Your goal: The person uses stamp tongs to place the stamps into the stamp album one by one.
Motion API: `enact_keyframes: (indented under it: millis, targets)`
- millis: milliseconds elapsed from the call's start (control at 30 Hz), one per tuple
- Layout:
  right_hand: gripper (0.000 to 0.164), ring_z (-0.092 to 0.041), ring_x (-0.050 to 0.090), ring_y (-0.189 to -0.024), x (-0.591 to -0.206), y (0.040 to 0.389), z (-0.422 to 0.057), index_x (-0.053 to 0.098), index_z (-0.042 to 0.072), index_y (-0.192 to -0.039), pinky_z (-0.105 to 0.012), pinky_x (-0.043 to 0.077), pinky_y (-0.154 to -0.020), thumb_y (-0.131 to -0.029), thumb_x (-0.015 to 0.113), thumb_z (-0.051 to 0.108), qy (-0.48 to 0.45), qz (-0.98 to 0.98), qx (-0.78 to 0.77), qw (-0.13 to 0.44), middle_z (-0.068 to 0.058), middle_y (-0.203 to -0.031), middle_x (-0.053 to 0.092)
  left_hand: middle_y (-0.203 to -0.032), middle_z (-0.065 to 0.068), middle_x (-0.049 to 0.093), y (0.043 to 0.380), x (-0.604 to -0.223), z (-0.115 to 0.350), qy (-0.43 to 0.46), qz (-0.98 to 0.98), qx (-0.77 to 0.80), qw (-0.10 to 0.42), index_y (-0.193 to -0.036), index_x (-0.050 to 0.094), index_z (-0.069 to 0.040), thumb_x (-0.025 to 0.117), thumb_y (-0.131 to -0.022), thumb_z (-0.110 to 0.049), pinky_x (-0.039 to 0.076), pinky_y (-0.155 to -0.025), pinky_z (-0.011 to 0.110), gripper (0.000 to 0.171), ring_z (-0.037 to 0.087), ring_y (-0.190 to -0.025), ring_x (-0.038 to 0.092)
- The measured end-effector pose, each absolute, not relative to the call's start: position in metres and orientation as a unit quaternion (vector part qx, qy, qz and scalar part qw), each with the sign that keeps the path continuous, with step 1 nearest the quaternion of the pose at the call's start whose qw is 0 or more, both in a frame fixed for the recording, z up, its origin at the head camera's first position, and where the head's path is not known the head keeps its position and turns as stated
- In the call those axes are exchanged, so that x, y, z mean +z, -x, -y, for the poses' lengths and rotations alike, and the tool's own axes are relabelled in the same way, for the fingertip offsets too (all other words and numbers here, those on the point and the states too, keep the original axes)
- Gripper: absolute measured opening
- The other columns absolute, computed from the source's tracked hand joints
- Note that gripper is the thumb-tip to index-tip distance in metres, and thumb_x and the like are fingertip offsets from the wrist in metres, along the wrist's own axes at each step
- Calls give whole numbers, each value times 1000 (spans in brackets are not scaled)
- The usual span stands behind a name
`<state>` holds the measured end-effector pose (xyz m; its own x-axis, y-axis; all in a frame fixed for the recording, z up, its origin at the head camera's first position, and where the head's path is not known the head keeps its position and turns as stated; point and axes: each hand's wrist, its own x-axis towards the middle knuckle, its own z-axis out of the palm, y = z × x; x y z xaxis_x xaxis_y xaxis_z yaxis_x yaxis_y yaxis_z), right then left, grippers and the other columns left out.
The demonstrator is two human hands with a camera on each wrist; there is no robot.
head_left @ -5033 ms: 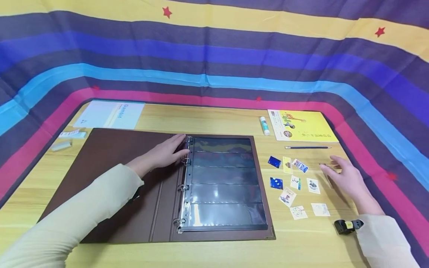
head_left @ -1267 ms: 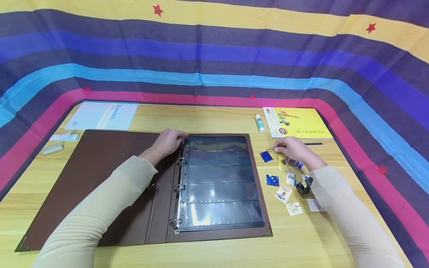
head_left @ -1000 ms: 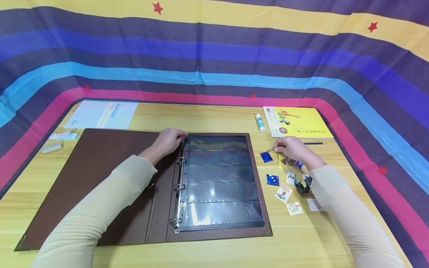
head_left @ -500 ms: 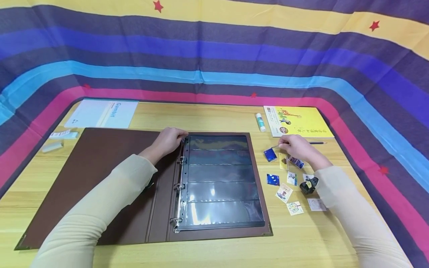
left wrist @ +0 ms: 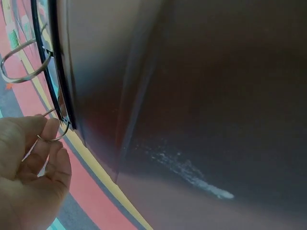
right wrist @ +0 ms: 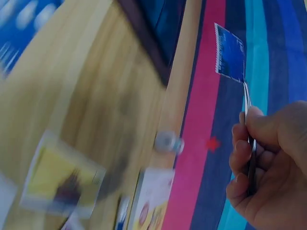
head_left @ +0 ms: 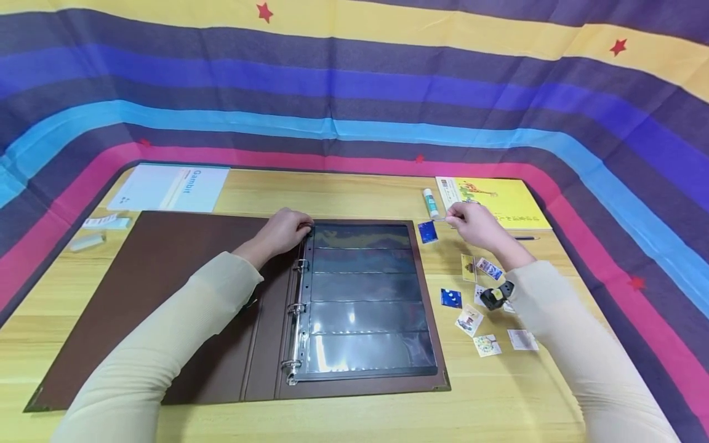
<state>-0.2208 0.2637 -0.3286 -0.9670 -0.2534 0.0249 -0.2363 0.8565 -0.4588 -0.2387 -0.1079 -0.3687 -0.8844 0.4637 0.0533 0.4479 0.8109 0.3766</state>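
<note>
A brown ring binder [head_left: 183, 246] lies open on the table, with a page of clear pockets [head_left: 368, 287] on its right side. My left hand [head_left: 281, 231] is at the top of the spine, thumb and fingers pinching the top metal ring [left wrist: 64, 133] in the left wrist view. My right hand [head_left: 477, 224] grips metal tweezers [right wrist: 252, 158]. Their tips hold a blue stamp [right wrist: 230, 52] by one corner, raised over the table beside the binder's upper right corner. Below that hand lie several loose stamps, among them a yellow one [head_left: 468, 267] and another blue one [head_left: 451, 298].
A glue stick [head_left: 431, 203] and a yellow picture book [head_left: 515, 200] lie behind the right hand, with a pencil [head_left: 526, 238] near it. At the back left are a white booklet [head_left: 166, 187] and an eraser [head_left: 87, 242]. A striped cloth [head_left: 354, 86] hangs behind the table.
My right hand came in from the right with the tweezers, took the blue stamp and lifted it up and left, away from the others. My left hand moved onto the top ring and stays there.
</note>
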Motion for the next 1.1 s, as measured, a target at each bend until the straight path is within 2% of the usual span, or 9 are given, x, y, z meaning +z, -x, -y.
enact_keyframes:
  millis: [100,300,533,767,1100]
  targets:
    - [17,-19,33,-51,-326,228,-242,50,5,-77,-31,31,-52,-85,45,19,129,-961,-243,9,-8,-61,41,-100,7,54,239,-369,105,-255,-950,176,29,-106,56,-7,49,-83,-16,34,-79,37,26,24,-94,43]
    - [15,-19,42,-58,-330,243,-198,53,4,-79,-30,35,-54,-84,47,16,126,-962,-242,7,-7,-68,49,-98,10,48,241,-372,97,-278,-947,153,40,-109,53,-6,48,-83,-15,34,-77,37,28,25,-91,42]
    - [16,-18,38,-53,-339,255,-155,50,5,-71,-28,31,-52,-83,47,14,117,-962,-249,-2,-5,-60,43,-95,9,48,244,-371,95,-266,-949,161,49,-106,55,-6,47,-84,-14,35,-75,35,25,22,-86,42]
    - [14,-18,43,-62,-344,266,-129,51,7,-75,-29,35,-60,-84,46,17,88,-967,-239,19,-4,-70,49,-94,8,48,247,-369,89,-248,-951,173,66,-99,58,-6,46,-84,-13,36,-75,34,20,22,-86,43]
    - [12,-17,47,-67,-355,275,-109,53,10,-78,-30,38,-61,-84,47,19,50,-966,-252,24,-2,-77,52,-95,8,50,250,-370,82,-250,-956,140,61,-101,58,-6,46,-83,-12,36,-78,34,22,22,-90,45]
